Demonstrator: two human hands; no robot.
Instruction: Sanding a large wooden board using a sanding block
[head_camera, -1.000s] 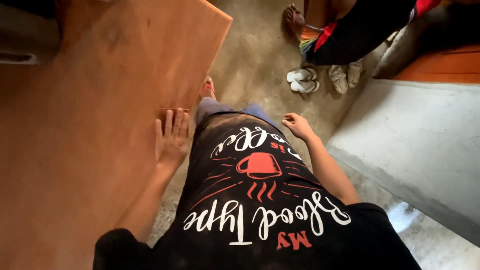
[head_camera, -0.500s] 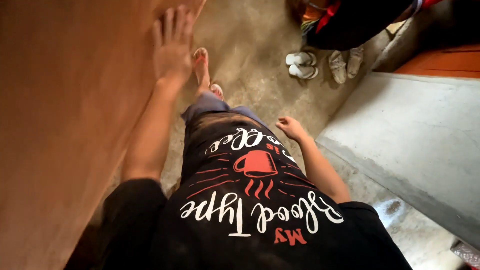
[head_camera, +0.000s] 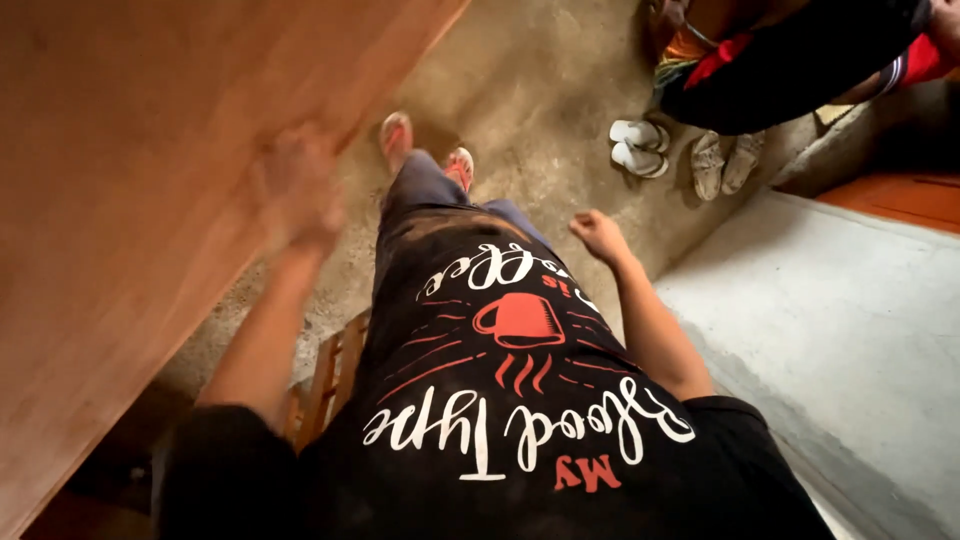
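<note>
Since a moment ago: left hand (head_camera: 295, 185) has dropped back from its high reach and now sits blurred at the long edge of the wooden board (head_camera: 150, 180); both feet have come forward side by side.
Wooden board: big flat reddish-brown sheet, filling the left side of the view and slanting from the top middle down to the bottom left corner; its long edge runs diagonally just beside the person's left leg.
Left hand: against the board's edge, about midway along what shows. Motion blur hides the fingers, so I cannot tell whether it grips the edge or just presses flat on the face.
Right hand (head_camera: 598, 232): hanging free at the hip, fingers loosely curled, holding nothing and well apart from the board.
How the board handles: my guess is stiff and fairly heavy, awkward because of its spread more than its weight; the smooth face gives little to hold, so the edges are where to take it, one hand to each long edge if it has to be carried.
Floor (head_camera: 530, 90): rough grey concrete under the feet, which wear red-strapped sandals (head_camera: 398, 133).
Nearby: a pair of white sandals (head_camera: 638, 146) and a pair of grubby shoes (head_camera: 724, 160) near another person's dark-clothed leg (head_camera: 780, 65) at the top right; a pale concrete slab (head_camera: 850, 320) on the right.
Low left: a slatted wooden frame (head_camera: 330, 375) peeks out beside the shirt.
</note>
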